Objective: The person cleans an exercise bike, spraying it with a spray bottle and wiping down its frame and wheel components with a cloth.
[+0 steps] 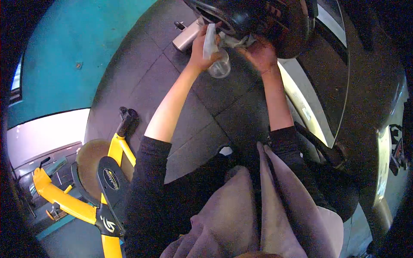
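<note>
My left hand [200, 52] is closed around a clear spray bottle [221, 68] with a whitish upper part, just below a dark exercise machine [241, 17]. To its right, my right hand [261, 55] has its fingers closed on a pale crumpled cloth [234, 41] at the machine's lower edge. Part of the cloth is hidden by the fingers and the machine. A silvery cylindrical foot [187, 36] of the machine lies just left of my left hand.
A yellow and black exercise bike [112, 178] stands at the lower left. Dark floor tiles [206, 103] lie beneath my arms. At the left is a teal surface [81, 56]. A curved dark panel with a pale strip [303, 101] runs along the right.
</note>
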Motion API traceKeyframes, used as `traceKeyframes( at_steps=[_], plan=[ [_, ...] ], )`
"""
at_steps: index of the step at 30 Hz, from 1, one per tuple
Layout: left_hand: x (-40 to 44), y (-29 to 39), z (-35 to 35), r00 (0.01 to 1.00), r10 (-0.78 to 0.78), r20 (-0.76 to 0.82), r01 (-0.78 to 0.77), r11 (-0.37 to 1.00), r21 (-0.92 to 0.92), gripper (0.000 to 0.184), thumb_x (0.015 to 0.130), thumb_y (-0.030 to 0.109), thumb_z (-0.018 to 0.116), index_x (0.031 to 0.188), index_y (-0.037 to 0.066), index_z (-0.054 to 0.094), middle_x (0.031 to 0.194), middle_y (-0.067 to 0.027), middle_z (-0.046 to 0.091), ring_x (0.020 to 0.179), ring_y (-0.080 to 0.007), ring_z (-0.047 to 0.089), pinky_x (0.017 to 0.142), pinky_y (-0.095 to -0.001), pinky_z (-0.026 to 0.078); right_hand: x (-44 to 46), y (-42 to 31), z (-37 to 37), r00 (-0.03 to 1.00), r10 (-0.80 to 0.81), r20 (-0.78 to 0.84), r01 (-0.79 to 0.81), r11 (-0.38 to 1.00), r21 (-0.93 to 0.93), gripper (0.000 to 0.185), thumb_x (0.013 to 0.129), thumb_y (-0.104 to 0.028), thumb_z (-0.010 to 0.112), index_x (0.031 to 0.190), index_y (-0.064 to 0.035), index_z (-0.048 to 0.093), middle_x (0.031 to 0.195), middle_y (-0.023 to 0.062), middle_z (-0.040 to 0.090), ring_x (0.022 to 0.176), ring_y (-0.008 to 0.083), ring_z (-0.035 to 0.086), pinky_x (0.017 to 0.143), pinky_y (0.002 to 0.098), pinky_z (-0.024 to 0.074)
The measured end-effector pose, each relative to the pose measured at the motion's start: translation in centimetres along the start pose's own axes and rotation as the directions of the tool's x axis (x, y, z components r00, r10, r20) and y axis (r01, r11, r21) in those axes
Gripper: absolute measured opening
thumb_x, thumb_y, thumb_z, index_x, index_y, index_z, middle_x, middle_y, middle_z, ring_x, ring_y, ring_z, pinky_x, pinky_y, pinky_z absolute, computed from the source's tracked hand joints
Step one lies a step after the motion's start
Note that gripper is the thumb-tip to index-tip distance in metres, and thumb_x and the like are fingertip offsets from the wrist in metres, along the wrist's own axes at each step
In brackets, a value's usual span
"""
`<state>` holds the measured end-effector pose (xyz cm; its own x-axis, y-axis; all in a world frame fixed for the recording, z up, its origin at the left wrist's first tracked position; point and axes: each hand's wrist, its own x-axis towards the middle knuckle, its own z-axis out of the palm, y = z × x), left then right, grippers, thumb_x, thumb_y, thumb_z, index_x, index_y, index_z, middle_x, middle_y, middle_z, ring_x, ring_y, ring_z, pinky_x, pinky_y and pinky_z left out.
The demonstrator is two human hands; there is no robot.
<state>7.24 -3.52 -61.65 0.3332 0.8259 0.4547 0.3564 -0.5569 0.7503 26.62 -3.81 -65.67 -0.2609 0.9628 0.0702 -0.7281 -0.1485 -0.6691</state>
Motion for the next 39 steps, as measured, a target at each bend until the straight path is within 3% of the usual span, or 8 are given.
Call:
traceKeyframes(
  at_steps=[2,12,15,21,25,26,31,39],
  plan=[
    [0.1,-0.2,0.0,1.000,-0.029,-0.007,0.029,1.000,0.005,0.042,0.054,0.028,0.076,0.081,0.006,0.051,0.131,-0.0163,0.053,0.119,-0.0364,0.045,0.096,-0.0428,0.040,-0.3,-0.7,-0.1,0.973,0.203,-0.111,-0.131,0.877,0.463,0.050,0.086,-0.022,0.056,0.132,-0.0039,0.045,0.137,0.0143,0.047,0.128,0.0344,0.042,0.106,0.0583,0.0299],
    [0.4,-0.8,0.3,0.996,0.065,-0.059,-0.063,0.997,0.034,0.045,0.052,0.027,0.079,0.082,0.006,0.054,0.123,-0.0147,0.058,0.117,-0.0389,0.046,0.096,-0.0459,0.039,-2.5,-2.0,-2.0,0.988,0.122,-0.096,-0.091,0.956,0.281,0.050,0.082,-0.018,0.058,0.129,-0.0030,0.047,0.134,0.0145,0.050,0.128,0.0340,0.042,0.108,0.0575,0.0279],
    [0.3,-1.3,0.3,0.995,0.082,-0.052,-0.077,0.992,0.103,0.045,0.051,0.026,0.080,0.081,0.006,0.055,0.122,-0.0149,0.059,0.118,-0.0378,0.045,0.096,-0.0461,0.039,-3.2,-1.6,-3.9,0.981,0.063,0.183,-0.172,0.718,0.675,0.041,0.087,-0.019,0.056,0.125,-0.0041,0.049,0.127,0.0131,0.056,0.122,0.0341,0.048,0.106,0.0544,0.0341],
    [0.6,-1.8,0.6,0.990,0.128,-0.065,-0.116,0.980,0.163,0.041,0.051,0.022,0.078,0.082,0.005,0.056,0.113,-0.0163,0.060,0.115,-0.0410,0.046,0.094,-0.0474,0.041,-3.6,-3.5,-2.1,0.970,0.222,-0.099,-0.203,0.964,0.174,0.038,0.087,-0.015,0.063,0.120,0.0001,0.051,0.118,0.0133,0.058,0.108,0.0289,0.058,0.084,0.0433,0.0555],
    [0.6,-1.5,1.2,0.985,-0.130,-0.113,0.120,0.988,-0.093,0.038,0.052,0.021,0.074,0.080,0.005,0.054,0.101,-0.0185,0.058,0.108,-0.0447,0.046,0.090,-0.0491,0.041,-2.3,-2.4,0.1,0.953,0.042,-0.299,-0.115,0.966,-0.230,0.041,0.086,-0.025,0.067,0.122,-0.0094,0.054,0.118,0.0080,0.059,0.101,0.0242,0.061,0.078,0.0401,0.0547],
    [0.7,-1.4,0.9,0.996,0.036,-0.083,-0.026,0.992,0.127,0.038,0.052,0.021,0.074,0.079,0.005,0.053,0.099,-0.0191,0.057,0.107,-0.0447,0.046,0.088,-0.0490,0.041,-1.7,-1.9,0.3,0.916,-0.076,-0.393,-0.092,0.916,-0.391,0.043,0.086,-0.027,0.068,0.122,-0.0104,0.054,0.116,0.0071,0.059,0.100,0.0231,0.061,0.078,0.0398,0.0541],
    [0.1,-1.6,0.9,0.993,-0.099,-0.066,0.102,0.994,0.042,0.039,0.050,0.020,0.073,0.076,0.005,0.048,0.101,-0.0184,0.055,0.105,-0.0434,0.047,0.084,-0.0473,0.042,0.5,0.7,-3.2,0.954,-0.144,-0.262,0.042,0.933,-0.358,0.054,0.084,-0.033,0.070,0.129,-0.0129,0.048,0.119,0.0051,0.057,0.108,0.0226,0.056,0.084,0.0403,0.0505],
    [0.5,-0.2,1.0,0.989,0.113,-0.095,-0.088,0.968,0.235,0.054,0.047,0.023,0.079,0.095,0.005,0.060,0.104,-0.0156,0.056,0.109,-0.0385,0.048,0.089,-0.0430,0.043,-1.1,-3.5,3.7,0.904,0.139,-0.403,-0.232,0.954,-0.191,0.064,0.083,-0.055,0.062,0.133,-0.0177,0.045,0.129,0.0054,0.050,0.113,0.0248,0.054,0.084,0.0395,0.0487]
  ],
)
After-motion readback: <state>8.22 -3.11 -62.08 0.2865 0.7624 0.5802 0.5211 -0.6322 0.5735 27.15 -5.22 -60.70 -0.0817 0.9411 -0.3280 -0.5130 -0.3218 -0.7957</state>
